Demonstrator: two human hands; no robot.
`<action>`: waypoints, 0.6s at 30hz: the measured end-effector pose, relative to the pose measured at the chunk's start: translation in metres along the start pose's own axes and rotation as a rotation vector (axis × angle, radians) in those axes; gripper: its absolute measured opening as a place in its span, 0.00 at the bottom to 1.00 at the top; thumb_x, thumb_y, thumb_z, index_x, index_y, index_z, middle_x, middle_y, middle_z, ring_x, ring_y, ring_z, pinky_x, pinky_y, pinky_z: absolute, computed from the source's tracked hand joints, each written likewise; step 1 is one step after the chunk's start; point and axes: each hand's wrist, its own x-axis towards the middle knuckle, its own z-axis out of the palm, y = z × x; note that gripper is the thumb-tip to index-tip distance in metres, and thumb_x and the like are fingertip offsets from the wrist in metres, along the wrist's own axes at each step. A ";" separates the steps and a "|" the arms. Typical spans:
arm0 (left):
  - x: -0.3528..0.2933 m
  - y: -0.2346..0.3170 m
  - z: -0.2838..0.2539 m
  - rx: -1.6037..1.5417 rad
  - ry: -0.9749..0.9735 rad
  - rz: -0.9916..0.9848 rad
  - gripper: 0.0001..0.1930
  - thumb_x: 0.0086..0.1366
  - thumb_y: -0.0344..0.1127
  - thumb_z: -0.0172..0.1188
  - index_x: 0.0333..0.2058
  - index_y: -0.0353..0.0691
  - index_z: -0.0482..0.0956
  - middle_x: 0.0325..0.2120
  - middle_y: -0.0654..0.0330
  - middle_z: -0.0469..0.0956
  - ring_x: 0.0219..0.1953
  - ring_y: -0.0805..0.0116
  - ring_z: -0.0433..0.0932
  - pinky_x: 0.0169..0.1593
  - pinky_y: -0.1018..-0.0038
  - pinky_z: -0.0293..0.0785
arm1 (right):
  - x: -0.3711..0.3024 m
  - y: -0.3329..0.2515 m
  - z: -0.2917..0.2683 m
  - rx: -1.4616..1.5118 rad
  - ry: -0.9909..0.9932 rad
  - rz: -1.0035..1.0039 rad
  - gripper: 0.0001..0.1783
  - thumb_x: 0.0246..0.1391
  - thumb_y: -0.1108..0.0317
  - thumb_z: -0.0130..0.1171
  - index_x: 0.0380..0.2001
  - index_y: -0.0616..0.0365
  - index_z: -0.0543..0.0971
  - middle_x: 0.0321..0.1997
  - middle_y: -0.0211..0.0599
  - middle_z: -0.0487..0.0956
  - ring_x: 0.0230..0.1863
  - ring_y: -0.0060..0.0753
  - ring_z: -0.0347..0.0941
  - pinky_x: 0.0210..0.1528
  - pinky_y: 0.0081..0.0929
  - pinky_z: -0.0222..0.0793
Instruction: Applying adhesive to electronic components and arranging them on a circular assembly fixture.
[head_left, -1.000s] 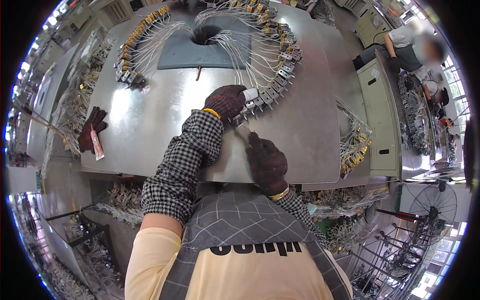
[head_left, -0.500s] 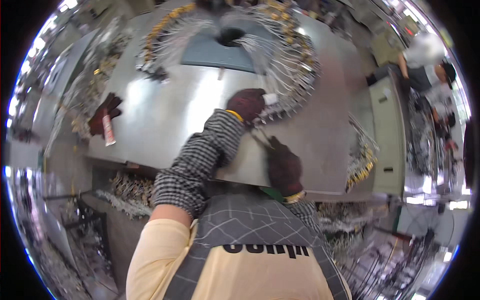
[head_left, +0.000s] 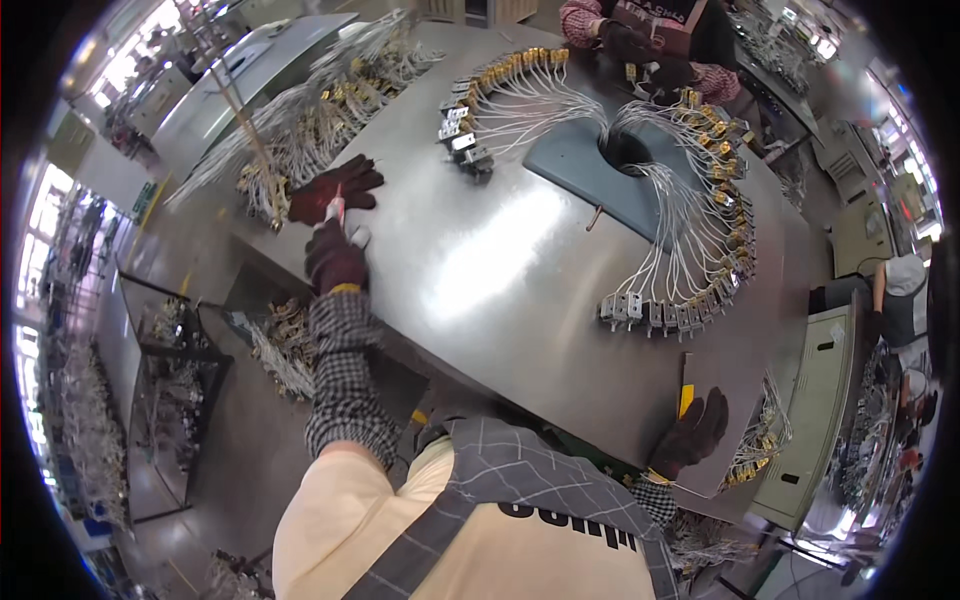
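Observation:
My left hand point(head_left: 335, 258), in a dark red knit glove, is closed at the table's left edge around the lower part of a red-and-white tube point(head_left: 338, 207). A small white piece point(head_left: 359, 237) shows beside its fingers; whether it is held cannot be told. An unworn dark red glove point(head_left: 318, 194) lies just beyond the tube. My right hand point(head_left: 692, 436), gloved alike, rests at the near right with fingers stretched out, holding nothing. Beside it on the table lies a slim metal tool with a yellow handle point(head_left: 687, 401).
White-wired metal parts point(head_left: 690, 310) fan in an arc around a grey block with a round hole point(head_left: 570, 165) on the metal table point(head_left: 450, 330). A co-worker's gloved hands point(head_left: 640, 65) are at the far edge. Wire bundles point(head_left: 320, 110) lie at the left.
My left hand has moved from the wired parts to the tube at the left. My right hand has let go of the slim tool and moved right. The view has shifted.

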 end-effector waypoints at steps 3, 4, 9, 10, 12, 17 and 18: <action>0.004 -0.048 0.026 0.021 0.049 0.022 0.24 0.57 0.40 0.62 0.54 0.46 0.76 0.43 0.51 0.80 0.46 0.49 0.79 0.49 0.61 0.74 | -0.007 0.005 0.014 0.054 0.117 0.006 0.15 0.60 0.66 0.58 0.46 0.64 0.79 0.49 0.50 0.79 0.49 0.52 0.76 0.51 0.44 0.72; 0.008 -0.063 0.032 -0.021 0.059 0.051 0.24 0.57 0.39 0.62 0.54 0.46 0.76 0.42 0.52 0.81 0.45 0.48 0.79 0.49 0.62 0.75 | -0.006 0.006 0.017 0.146 0.217 -0.074 0.15 0.59 0.67 0.59 0.47 0.64 0.80 0.50 0.50 0.79 0.50 0.50 0.76 0.51 0.43 0.72; 0.016 -0.056 0.020 -1.204 -0.511 -0.045 0.23 0.63 0.33 0.56 0.58 0.44 0.72 0.34 0.61 0.78 0.31 0.72 0.78 0.33 0.75 0.74 | 0.023 -0.081 -0.006 -0.003 0.020 0.029 0.16 0.57 0.67 0.62 0.47 0.61 0.80 0.53 0.47 0.79 0.54 0.51 0.74 0.54 0.46 0.69; -0.004 -0.020 -0.012 -1.344 -0.561 0.006 0.23 0.64 0.31 0.55 0.58 0.40 0.72 0.34 0.64 0.75 0.28 0.80 0.74 0.31 0.81 0.72 | 0.013 -0.097 0.004 0.091 -0.057 0.012 0.16 0.56 0.67 0.62 0.47 0.61 0.80 0.50 0.45 0.80 0.52 0.49 0.75 0.54 0.45 0.69; -0.035 0.039 -0.048 -1.400 -0.724 0.109 0.23 0.62 0.32 0.58 0.57 0.37 0.71 0.34 0.63 0.76 0.28 0.78 0.74 0.31 0.80 0.72 | 0.009 -0.123 0.017 0.247 -0.157 -0.169 0.16 0.56 0.66 0.63 0.47 0.60 0.80 0.44 0.40 0.81 0.46 0.45 0.76 0.51 0.42 0.70; -0.098 0.162 -0.085 -1.397 -1.567 0.634 0.33 0.62 0.28 0.64 0.65 0.37 0.62 0.38 0.58 0.79 0.35 0.72 0.78 0.38 0.73 0.76 | 0.087 -0.171 0.013 0.345 -0.321 -0.438 0.16 0.55 0.65 0.63 0.47 0.53 0.80 0.30 0.32 0.80 0.22 0.38 0.71 0.25 0.39 0.63; -0.102 0.180 -0.069 -1.142 -1.224 1.117 0.33 0.63 0.30 0.64 0.65 0.38 0.63 0.41 0.58 0.79 0.37 0.75 0.77 0.38 0.76 0.76 | 0.089 -0.161 0.012 0.245 -0.289 -0.348 0.21 0.47 0.70 0.63 0.48 0.51 0.80 0.40 0.35 0.80 0.33 0.39 0.74 0.33 0.37 0.66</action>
